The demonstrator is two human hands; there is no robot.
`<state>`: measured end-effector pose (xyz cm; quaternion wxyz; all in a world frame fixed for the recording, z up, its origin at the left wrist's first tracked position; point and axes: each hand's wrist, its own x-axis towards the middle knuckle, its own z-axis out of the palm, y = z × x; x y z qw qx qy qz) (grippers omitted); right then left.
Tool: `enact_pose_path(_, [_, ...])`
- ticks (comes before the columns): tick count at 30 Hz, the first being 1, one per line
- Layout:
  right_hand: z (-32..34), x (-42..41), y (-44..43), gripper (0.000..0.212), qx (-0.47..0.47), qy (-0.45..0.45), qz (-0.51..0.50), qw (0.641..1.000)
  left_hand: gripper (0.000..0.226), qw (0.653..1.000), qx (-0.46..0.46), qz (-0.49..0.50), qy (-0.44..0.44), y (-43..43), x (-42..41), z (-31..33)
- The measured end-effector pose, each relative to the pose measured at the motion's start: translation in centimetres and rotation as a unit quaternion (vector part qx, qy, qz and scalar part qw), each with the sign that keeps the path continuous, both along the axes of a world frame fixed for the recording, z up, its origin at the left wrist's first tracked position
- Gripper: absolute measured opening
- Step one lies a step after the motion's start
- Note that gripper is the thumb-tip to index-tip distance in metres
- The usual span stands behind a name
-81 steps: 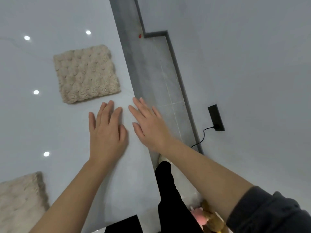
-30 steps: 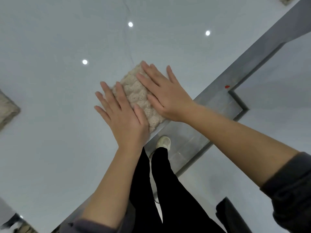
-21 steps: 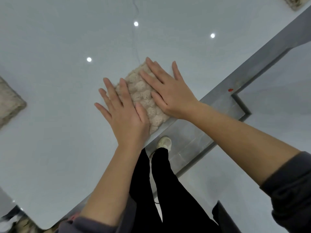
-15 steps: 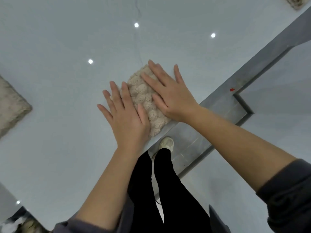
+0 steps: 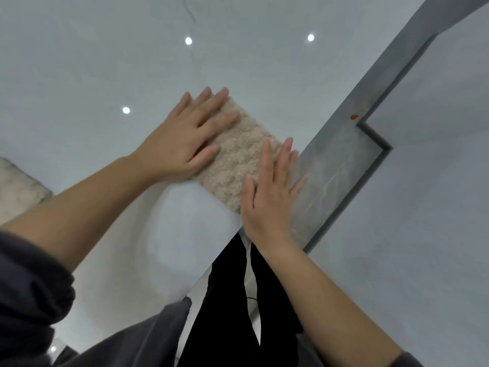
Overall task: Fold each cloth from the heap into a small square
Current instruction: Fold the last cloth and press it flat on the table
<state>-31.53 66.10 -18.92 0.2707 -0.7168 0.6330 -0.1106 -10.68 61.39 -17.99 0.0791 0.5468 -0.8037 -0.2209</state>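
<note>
On the glossy white table (image 5: 79,62), a folded beige cloth (image 5: 238,160) lies right at the edge. The left hand (image 5: 185,139) rests flat on one side of it, fingers straight. The right hand (image 5: 267,200) presses the opposite side, fingers spread, gripping nothing.

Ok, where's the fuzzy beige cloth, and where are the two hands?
fuzzy beige folded cloth (image 5: 239,157), head view, bare middle.
left hand (image 5: 182,139), head view, its back.
right hand (image 5: 267,200), head view, its back.
</note>
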Motion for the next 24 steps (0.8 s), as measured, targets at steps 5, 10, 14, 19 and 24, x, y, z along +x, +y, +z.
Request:
enact_pose_path(5, [-0.3, 2.2, 0.1, 0.064, -0.006, 0.029, -0.005, 1.000, 0.058, 0.999, 0.000, -0.045, -0.001, -0.7, -0.8, -0.6])
enact_pose_path(10, [-0.6, 2.3, -0.1, 0.065, -0.014, 0.049, -0.024, 0.998, 0.059, 0.999, -0.017, -0.045, -0.015, -0.6, -0.6, -0.9])
enact_pose_path(14, [-0.4, 2.4, 0.2, 0.064, -0.019, 0.073, -0.010, 0.997, 0.058, 0.998, -0.033, -0.048, -0.037, -0.4, -0.7, -1.1])
enact_pose_path(19, [1.8, -0.2, -2.2, 0.062, -0.069, 0.068, 0.060, 0.993, 0.061, 0.988, -0.088, 0.118, -0.049, 2.6, -2.3, 0.4])
enact_pose_path(24, [0.8, -0.4, -6.1, 0.060, -0.096, 0.104, 0.274, 0.951, 0.066, 0.975, -0.040, 0.205, -0.078, 5.9, -6.5, -0.3])
